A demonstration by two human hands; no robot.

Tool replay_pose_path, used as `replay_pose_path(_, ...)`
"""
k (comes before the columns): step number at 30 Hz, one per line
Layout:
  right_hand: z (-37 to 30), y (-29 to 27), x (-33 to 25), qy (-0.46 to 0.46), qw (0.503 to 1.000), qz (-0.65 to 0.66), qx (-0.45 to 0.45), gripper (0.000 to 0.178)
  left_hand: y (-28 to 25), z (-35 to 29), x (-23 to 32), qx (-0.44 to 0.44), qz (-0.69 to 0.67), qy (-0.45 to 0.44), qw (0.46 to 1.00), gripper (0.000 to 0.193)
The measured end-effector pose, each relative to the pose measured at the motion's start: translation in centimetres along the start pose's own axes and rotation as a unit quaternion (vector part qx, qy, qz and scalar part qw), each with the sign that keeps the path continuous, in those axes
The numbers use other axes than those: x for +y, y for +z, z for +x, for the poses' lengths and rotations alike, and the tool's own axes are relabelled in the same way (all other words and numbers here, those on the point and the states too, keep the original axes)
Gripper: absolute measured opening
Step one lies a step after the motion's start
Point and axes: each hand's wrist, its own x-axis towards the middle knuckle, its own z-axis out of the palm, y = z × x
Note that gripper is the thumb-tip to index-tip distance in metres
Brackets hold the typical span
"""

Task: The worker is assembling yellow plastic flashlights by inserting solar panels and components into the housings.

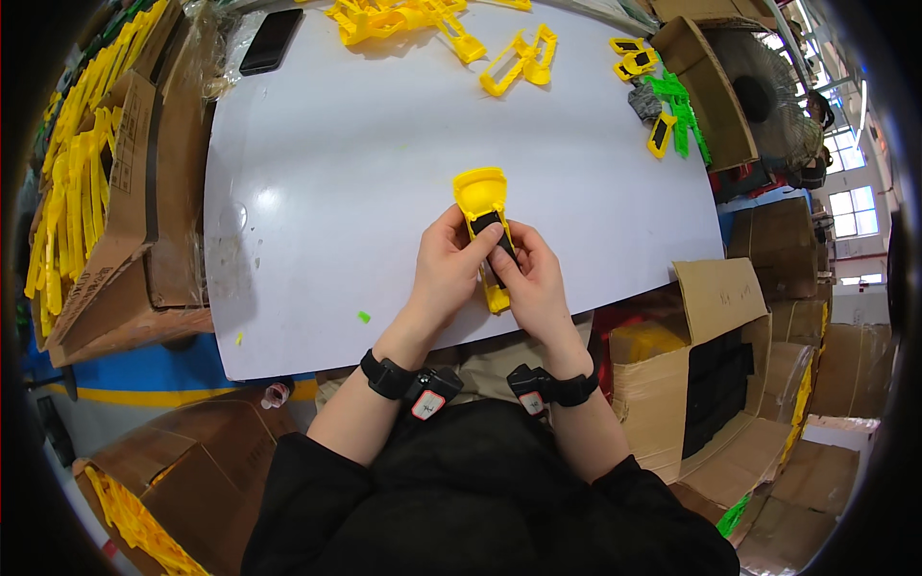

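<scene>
Between both hands, over the near part of the white table (346,192), is a yellow plastic part (479,188) with a wide flared end pointing away from me. A black strip (487,223) lies along its middle. My left hand (448,264) grips the part from the left, its thumb pressed on the black strip. From the other side my right hand (538,283) closes on it too, with its thumb on the strip just below. The fingers beneath the part are mostly hidden.
Yellow plastic frames (523,60) and a black phone (272,42) lie at the far side. Green pieces (680,108) and small yellow parts with black strips (661,134) sit far right. A carton of yellow parts (125,206) stands left; an open carton (648,384) is at right.
</scene>
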Motion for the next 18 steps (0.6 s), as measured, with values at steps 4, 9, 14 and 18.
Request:
replay_pose_path(4, -0.1, 0.6, 0.3, -0.042, 0.997, 0.047, 0.036, 0.038, -0.8, -0.3, 0.6, -0.027, 0.044, -0.01, 0.999, 0.023)
replay_pose_path(9, -1.0, 0.1, -0.2, -0.014, 0.991, 0.125, -0.044, 0.046, -1.5, -0.4, 1.3, -0.035, 0.046, -0.021, 0.998, 0.025)
replay_pose_path(14, -1.7, -0.1, -1.3, 0.097, 0.989, -0.037, -0.102, 0.045, -1.6, 0.0, 0.7, 0.01, -0.01, -0.031, 0.999, 0.02)
replay_pose_path(18, -1.9, 0.7, -1.9, 0.088, 0.993, -0.067, -0.049, 0.028, -0.9, 0.0, 1.0, -0.013, 0.062, -0.004, 0.998, 0.017)
